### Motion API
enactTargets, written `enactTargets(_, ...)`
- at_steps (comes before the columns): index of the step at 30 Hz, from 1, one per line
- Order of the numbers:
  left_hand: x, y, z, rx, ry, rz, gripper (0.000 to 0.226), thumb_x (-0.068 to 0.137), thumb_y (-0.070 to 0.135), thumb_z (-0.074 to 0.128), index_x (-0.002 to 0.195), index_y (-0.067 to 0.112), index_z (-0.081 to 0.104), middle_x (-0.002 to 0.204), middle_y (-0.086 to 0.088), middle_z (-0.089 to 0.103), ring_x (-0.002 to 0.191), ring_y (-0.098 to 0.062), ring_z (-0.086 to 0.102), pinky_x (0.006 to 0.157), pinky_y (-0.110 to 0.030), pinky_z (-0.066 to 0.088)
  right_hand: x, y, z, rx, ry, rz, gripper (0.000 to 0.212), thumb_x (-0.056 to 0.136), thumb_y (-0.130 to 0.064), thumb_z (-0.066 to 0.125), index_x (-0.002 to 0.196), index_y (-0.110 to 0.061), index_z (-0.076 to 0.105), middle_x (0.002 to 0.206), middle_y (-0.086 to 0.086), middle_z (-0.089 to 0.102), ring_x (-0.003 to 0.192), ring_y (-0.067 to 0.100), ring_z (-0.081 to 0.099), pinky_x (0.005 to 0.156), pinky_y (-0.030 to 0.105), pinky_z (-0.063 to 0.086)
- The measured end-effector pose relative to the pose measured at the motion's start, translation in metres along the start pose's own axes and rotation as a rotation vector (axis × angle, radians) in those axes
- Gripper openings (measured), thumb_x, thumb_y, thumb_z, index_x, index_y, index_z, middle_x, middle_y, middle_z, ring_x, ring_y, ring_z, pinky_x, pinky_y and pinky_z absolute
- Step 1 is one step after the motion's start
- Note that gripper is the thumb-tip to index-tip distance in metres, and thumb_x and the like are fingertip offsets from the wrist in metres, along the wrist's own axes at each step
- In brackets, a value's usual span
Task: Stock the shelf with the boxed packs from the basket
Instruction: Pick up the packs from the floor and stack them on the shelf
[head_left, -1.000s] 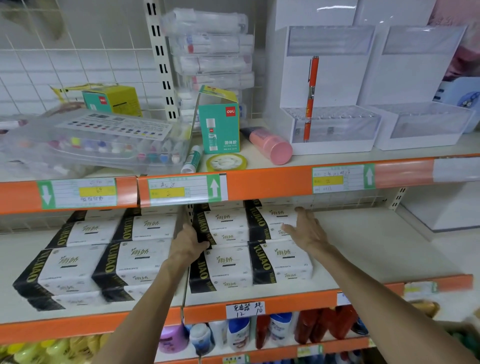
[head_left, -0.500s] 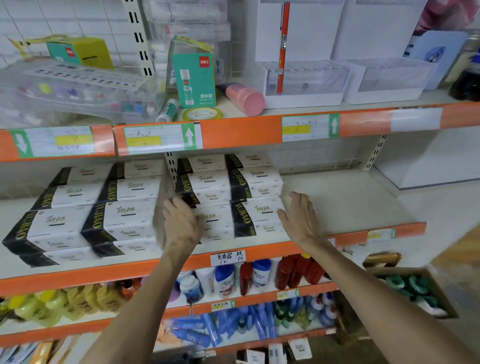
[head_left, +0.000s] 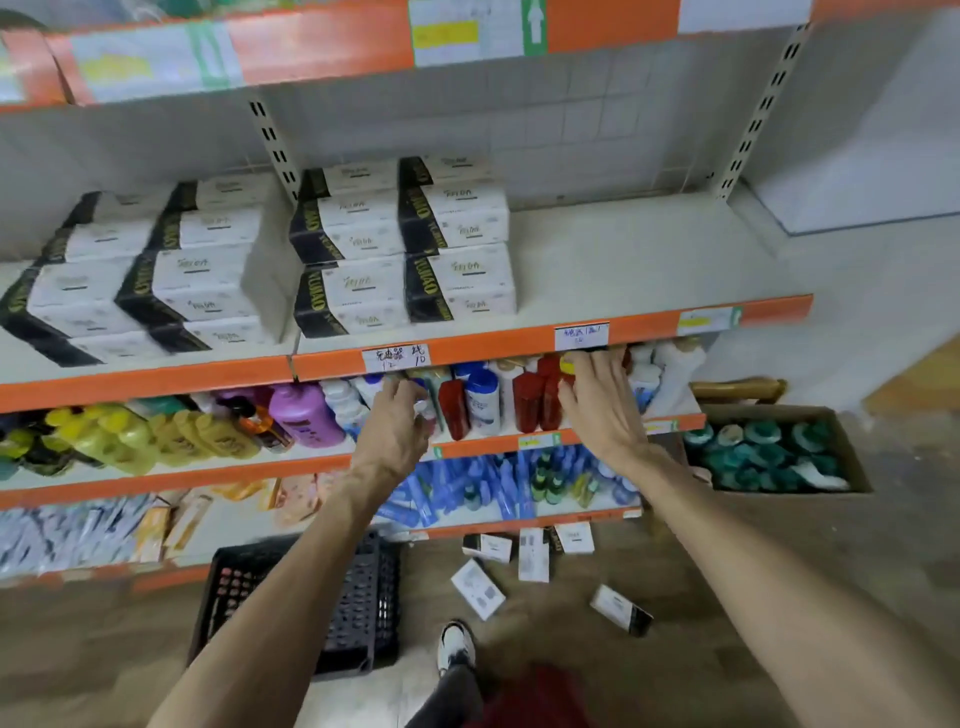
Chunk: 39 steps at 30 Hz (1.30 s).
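Orange-edged shop shelving (head_left: 519, 348) fills the view, wood-look floor below. On the middle shelf, black-and-white boxed packs (head_left: 405, 249) sit stacked in two groups, left and centre; the right part of that shelf is bare. One shelf down, left to right: yellow bottles (head_left: 130, 436), a purple bottle (head_left: 304, 415), white and red bottles (head_left: 498, 400). Near floor, left of centre: a black perforated basket (head_left: 358, 613), partly hidden by the left forearm; contents cannot be seen. Right of it, loose boxed packs on the floor (head_left: 478, 590), scattered, some flat, some tilted. Left hand (head_left: 395, 431) hangs in front of the bottle shelf, fingers loosely curled, holding nothing. Right hand (head_left: 597, 410) likewise, fingers spread apart, empty. Far right on the floor: a cardboard carton (head_left: 852, 447) of green-capped items. A shoe (head_left: 454, 649) shows at the bottom centre.
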<state>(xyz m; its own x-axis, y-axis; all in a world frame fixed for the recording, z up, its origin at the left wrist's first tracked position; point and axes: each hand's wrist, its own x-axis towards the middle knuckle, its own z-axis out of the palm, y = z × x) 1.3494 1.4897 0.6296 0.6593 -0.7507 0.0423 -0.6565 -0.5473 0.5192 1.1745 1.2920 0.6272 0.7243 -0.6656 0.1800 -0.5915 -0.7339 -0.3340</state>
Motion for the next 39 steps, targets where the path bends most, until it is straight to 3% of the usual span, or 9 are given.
enactTargets(4, -0.017, -0.019, 0.034, 0.045, -0.145, -0.082, 0.031, 0.084, 0.004, 0.056, 0.114, 0.0, 0.055, 0.115, -0.017, 0.052, 0.105, -0.035, 0.053, 0.089, -0.045, 0.048, -0.029, 0.02, 0.025, 0.0, -0.089, 0.027, 0.029, 0.094, -0.019, 0.049, 0.121, -0.008, 0.053, 0.111, 0.014, 0.054, 0.102, 0.034, 0.052, 0.089, 0.043, 0.043)
enactTargets(9, -0.04, -0.047, 0.097, 0.05, -0.328, -0.097, 0.032, 0.084, 0.002, 0.058, 0.115, -0.002, 0.056, 0.117, -0.021, 0.053, 0.109, -0.039, 0.051, 0.086, -0.045, 0.043, -0.073, 0.041, 0.074, 0.016, -0.248, 0.152, 0.033, 0.093, -0.022, 0.053, 0.123, -0.008, 0.05, 0.121, 0.015, 0.052, 0.113, 0.036, 0.049, 0.094, 0.044, 0.041)
enactTargets(14, -0.065, -0.092, 0.18, 0.064, -0.545, -0.121, 0.037, 0.077, 0.0, 0.06, 0.115, -0.001, 0.059, 0.112, -0.022, 0.055, 0.107, -0.041, 0.052, 0.091, -0.046, 0.044, -0.126, 0.066, 0.154, 0.064, -0.446, 0.342, 0.039, 0.092, -0.028, 0.052, 0.123, -0.005, 0.05, 0.124, 0.019, 0.051, 0.117, 0.04, 0.046, 0.097, 0.047, 0.039)
enactTargets(17, -0.082, -0.124, 0.231, 0.032, -0.608, -0.171, 0.045, 0.077, 0.008, 0.056, 0.122, 0.006, 0.056, 0.123, -0.018, 0.053, 0.117, -0.036, 0.048, 0.097, -0.043, 0.043, -0.15, 0.081, 0.208, 0.118, -0.543, 0.437, 0.045, 0.088, -0.03, 0.047, 0.123, -0.001, 0.049, 0.123, 0.024, 0.051, 0.119, 0.041, 0.043, 0.098, 0.044, 0.034)
enactTargets(20, -0.101, -0.16, 0.285, 0.07, -0.677, -0.218, 0.043, 0.081, 0.011, 0.062, 0.123, 0.012, 0.055, 0.119, -0.014, 0.051, 0.115, -0.032, 0.047, 0.092, -0.037, 0.043, -0.173, 0.099, 0.267, 0.138, -0.627, 0.516, 0.046, 0.09, -0.024, 0.056, 0.129, -0.002, 0.044, 0.127, 0.022, 0.047, 0.122, 0.039, 0.04, 0.097, 0.044, 0.035)
enactTargets(23, -0.113, -0.185, 0.331, 0.101, -0.713, -0.239, 0.041, 0.082, 0.016, 0.065, 0.121, 0.014, 0.057, 0.115, -0.011, 0.05, 0.113, -0.031, 0.049, 0.09, -0.037, 0.045, -0.196, 0.113, 0.314, 0.143, -0.684, 0.562, 0.05, 0.091, -0.028, 0.059, 0.131, -0.005, 0.041, 0.128, 0.019, 0.045, 0.12, 0.037, 0.041, 0.097, 0.044, 0.036)
enactTargets(31, -0.129, -0.234, 0.422, 0.118, -0.793, -0.33, 0.046, 0.082, 0.011, 0.063, 0.126, 0.012, 0.052, 0.128, -0.009, 0.049, 0.115, -0.029, 0.051, 0.096, -0.044, 0.046, -0.237, 0.139, 0.423, 0.181, -0.725, 0.632, 0.047, 0.089, -0.03, 0.06, 0.126, -0.007, 0.042, 0.126, 0.017, 0.046, 0.117, 0.034, 0.043, 0.1, 0.047, 0.039)
enactTargets(39, -0.142, -0.333, 0.548, 0.268, -0.834, -0.369, 0.051, 0.076, 0.0, 0.061, 0.126, 0.005, 0.048, 0.127, -0.017, 0.045, 0.12, -0.033, 0.044, 0.096, -0.041, 0.041, -0.252, 0.188, 0.564, 0.209, -0.763, 0.707, 0.055, 0.09, -0.033, 0.058, 0.131, -0.005, 0.036, 0.129, 0.018, 0.044, 0.118, 0.034, 0.044, 0.097, 0.046, 0.041)
